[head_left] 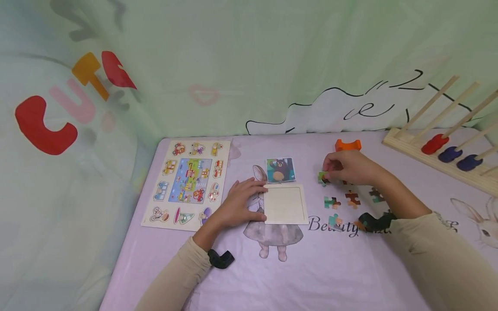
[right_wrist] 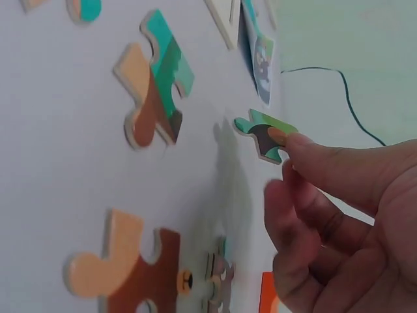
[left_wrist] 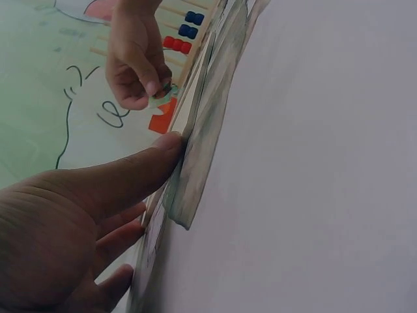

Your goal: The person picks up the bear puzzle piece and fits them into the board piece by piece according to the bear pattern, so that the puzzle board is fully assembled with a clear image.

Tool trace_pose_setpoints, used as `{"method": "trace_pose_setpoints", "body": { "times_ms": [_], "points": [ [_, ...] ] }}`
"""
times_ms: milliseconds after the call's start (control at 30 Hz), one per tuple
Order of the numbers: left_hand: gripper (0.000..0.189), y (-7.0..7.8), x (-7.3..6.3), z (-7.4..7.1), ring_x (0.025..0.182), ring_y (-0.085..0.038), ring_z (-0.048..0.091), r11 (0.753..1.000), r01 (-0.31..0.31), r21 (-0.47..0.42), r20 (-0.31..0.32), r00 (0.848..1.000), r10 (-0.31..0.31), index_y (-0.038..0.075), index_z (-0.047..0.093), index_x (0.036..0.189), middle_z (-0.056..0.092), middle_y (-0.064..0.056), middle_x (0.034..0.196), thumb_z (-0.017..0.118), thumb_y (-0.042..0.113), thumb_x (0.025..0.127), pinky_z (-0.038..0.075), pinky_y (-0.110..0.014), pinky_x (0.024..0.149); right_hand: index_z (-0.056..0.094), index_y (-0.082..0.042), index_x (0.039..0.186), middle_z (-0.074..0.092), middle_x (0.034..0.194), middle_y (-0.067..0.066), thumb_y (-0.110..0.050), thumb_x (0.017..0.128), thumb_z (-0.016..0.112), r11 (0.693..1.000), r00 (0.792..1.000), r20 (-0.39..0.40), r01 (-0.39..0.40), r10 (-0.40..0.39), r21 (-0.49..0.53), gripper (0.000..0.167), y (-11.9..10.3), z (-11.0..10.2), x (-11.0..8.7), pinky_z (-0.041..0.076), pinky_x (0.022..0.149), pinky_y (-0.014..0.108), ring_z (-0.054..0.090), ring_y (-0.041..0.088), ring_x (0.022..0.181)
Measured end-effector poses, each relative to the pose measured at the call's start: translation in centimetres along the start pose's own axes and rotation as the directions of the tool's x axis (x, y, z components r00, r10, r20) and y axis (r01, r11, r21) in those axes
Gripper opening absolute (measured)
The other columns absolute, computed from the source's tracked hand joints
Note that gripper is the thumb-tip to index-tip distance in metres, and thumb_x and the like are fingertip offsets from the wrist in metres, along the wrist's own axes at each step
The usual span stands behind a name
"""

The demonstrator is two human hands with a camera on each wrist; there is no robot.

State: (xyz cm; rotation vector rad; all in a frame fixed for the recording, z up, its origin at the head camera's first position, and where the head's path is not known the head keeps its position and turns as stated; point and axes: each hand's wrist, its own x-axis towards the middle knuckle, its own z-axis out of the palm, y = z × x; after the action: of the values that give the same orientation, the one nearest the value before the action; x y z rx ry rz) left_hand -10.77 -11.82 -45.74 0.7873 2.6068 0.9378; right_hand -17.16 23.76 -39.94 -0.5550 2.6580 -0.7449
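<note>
My right hand (head_left: 352,167) pinches a jigsaw piece (right_wrist: 264,137) between thumb and fingertips. The piece is green, dark brown and orange-brown, and it is raised off the table in the right wrist view. More jigsaw pieces (head_left: 352,198) in teal, peach and brown lie spread below that hand. At the middle of the table, my left hand (head_left: 240,204) rests its thumb and fingertips on the left edge of a pale square puzzle tray (head_left: 285,205); its recess holds no piece. Just behind the tray is a square bear picture card (head_left: 281,170).
Left of the tray lies a vehicle peg puzzle board (head_left: 157,194). An orange block (head_left: 348,145) sits behind my right hand. A wooden bead rack (head_left: 447,160) with upright rods stands at the back right. Fabric (head_left: 218,65) hangs along the table's back edge.
</note>
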Motion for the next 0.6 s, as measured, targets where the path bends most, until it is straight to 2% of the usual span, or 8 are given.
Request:
{"method": "trace_pose_setpoints", "body": {
  "times_ms": [200,433,600],
  "points": [
    [0.074,-0.1,0.0,0.0,0.156,-0.030,0.025,1.000,-0.005,-0.009,-0.001,1.000,0.005,0.017,0.058,0.142,0.047,-0.003,0.157,0.086,0.040,0.078,0.006,-0.060,0.125,0.068,-0.011,0.096,0.066,0.085,0.003,-0.016,0.091,0.077,0.995,1.000,0.003,-0.029,0.028,0.094,0.011,-0.4,0.5,0.0,0.051,0.063,0.026,0.059,0.020,0.076],
    [0.074,0.0,0.0,-0.1,0.156,-0.030,0.024,1.000,-0.002,-0.013,0.002,1.000,0.002,0.017,0.057,0.142,0.045,-0.003,0.159,0.086,0.040,0.078,0.006,-0.060,0.125,0.071,-0.014,0.099,0.069,0.089,0.002,-0.019,0.092,0.077,0.992,0.998,-0.001,-0.057,0.057,0.115,0.011,-1.4,1.0,0.1,0.055,0.070,0.028,0.063,0.018,0.079],
    [0.074,0.0,0.0,0.0,0.156,-0.030,0.024,1.000,-0.001,-0.011,0.003,1.000,0.001,0.017,0.058,0.142,0.046,-0.003,0.158,0.086,0.040,0.078,0.007,-0.060,0.125,0.072,-0.013,0.100,0.069,0.089,0.002,-0.016,0.092,0.076,0.989,0.999,-0.006,-0.042,0.043,0.144,0.010,-2.1,1.4,0.2,0.055,0.071,0.027,0.064,0.019,0.080]
  ]
}}
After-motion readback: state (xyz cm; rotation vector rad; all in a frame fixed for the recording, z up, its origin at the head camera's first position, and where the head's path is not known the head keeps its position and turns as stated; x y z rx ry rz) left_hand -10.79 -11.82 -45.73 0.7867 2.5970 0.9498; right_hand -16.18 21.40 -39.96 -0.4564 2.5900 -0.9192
